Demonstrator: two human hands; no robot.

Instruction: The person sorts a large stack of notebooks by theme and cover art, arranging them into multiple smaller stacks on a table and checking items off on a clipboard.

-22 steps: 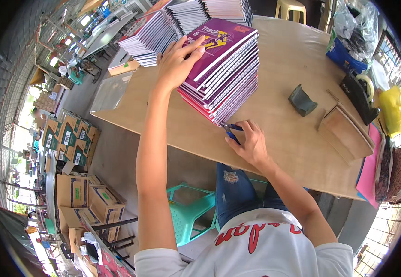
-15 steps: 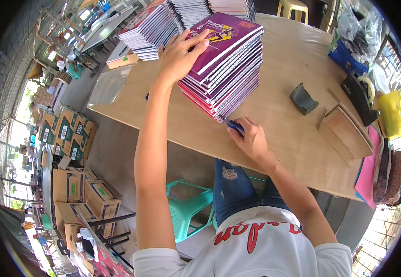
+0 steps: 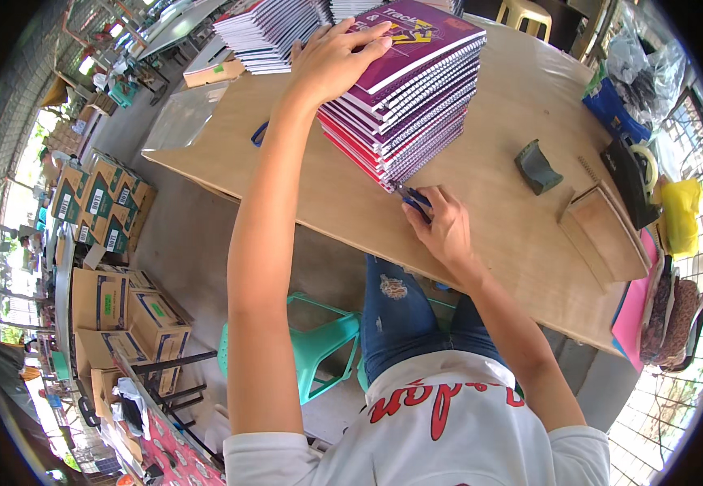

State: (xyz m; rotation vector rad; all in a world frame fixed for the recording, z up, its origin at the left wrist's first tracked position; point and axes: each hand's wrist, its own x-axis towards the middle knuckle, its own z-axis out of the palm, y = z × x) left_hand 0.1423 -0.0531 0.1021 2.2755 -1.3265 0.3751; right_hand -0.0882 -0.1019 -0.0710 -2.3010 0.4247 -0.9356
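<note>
A tall stack of purple-covered spiral notebooks (image 3: pixel 416 105) stands on the wooden table, its wire bindings facing right. My left hand (image 3: pixel 335 65) lies on the top cover near its left edge, fingers spread. Low at the stack's near corner, my right hand (image 3: pixel 446 220) grips small blue-handled pliers (image 3: pixel 418 202). Their tip meets the binding end of one of the lowest notebooks; the exact contact is too small to make out. A blue loop-shaped handle (image 3: pixel 260 134) shows beside my left forearm, the rest of it hidden.
More notebook stacks (image 3: pixel 266 36) stand behind, at the far left. On the right of the table (image 3: pixel 521 235) lie a dark curved piece (image 3: pixel 537 168), a wooden holder (image 3: pixel 606 231), a black case (image 3: pixel 630 182) and a yellow pouch (image 3: pixel 681 217). A green stool (image 3: pixel 319 352) stands below the front edge.
The whole view has shifted a little, so the stack sits higher and farther right. My left hand stays on the top cover, and the pliers remain at the stack's lower corner.
</note>
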